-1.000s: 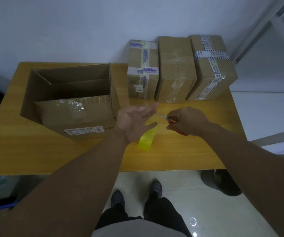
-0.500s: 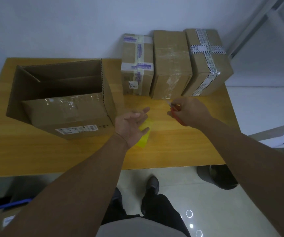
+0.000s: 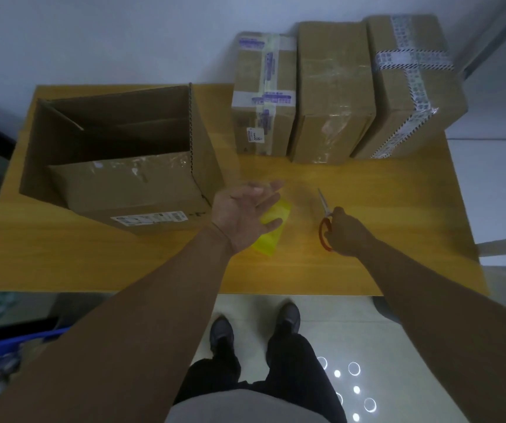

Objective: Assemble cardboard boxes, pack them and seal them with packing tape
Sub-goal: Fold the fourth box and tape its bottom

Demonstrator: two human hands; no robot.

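Wood-coloured tabletop (image 3: 367, 264) carries everything. Largest on it is 1 open cardboard box (image 3: 141, 193) at the left, flaps up, with a white label on its near side. Against the far wall at the right stand 3 sealed boxes in a row, close side by side: the purple-taped box (image 3: 263, 96), the clear-taped box (image 3: 334, 87) and the striped-tape box (image 3: 410, 87).

2 bare arms reach in from below. The left hand (image 3: 245, 215) hovers palm up just right of the open box, its grip spread and holding nothing I can see. Under it lies 1 yellow object (image 3: 265, 247) on the tabletop, partly hidden. The right hand (image 3: 349, 236) has its grip curled around the red handles of 1 pair of scissors (image 3: 325, 207), blades together, pointing towards the sealed boxes.
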